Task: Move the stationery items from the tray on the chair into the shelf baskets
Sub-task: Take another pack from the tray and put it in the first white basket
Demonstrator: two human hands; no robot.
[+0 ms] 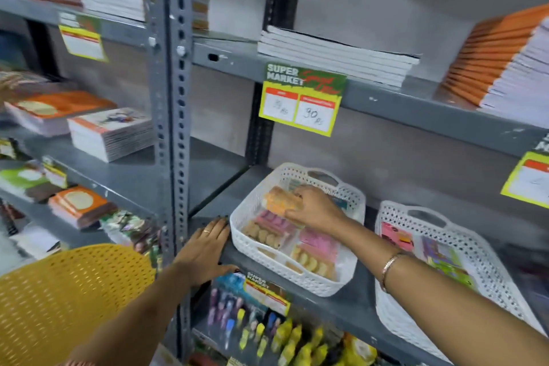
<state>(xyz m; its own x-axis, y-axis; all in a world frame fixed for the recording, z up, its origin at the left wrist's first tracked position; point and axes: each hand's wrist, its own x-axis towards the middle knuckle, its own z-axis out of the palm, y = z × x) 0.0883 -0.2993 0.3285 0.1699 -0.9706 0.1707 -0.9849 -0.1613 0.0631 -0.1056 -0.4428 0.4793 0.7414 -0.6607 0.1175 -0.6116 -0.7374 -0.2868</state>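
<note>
A white perforated basket [249, 211] stands on the grey shelf [350, 303] and holds several packs in pink, orange and tan. My right hand [316, 209] reaches into it from the right and grips an orange pack [277, 200] over the basket's far left part. My left hand [208, 246] lies flat on the shelf's front edge, just left of the basket, fingers spread, holding nothing. A second white basket [487, 273] to the right holds colourful packs. The yellow perforated chair back [68, 297] fills the lower left; the tray is out of view.
Stacks of notebooks sit on the upper shelf [335, 53] and on the left shelves [110, 134]. A yellow-green price tag [300, 101] hangs above the basket. A perforated steel upright [175, 128] stands left of my left hand. Glue bottles and pens [267, 333] fill the shelf below.
</note>
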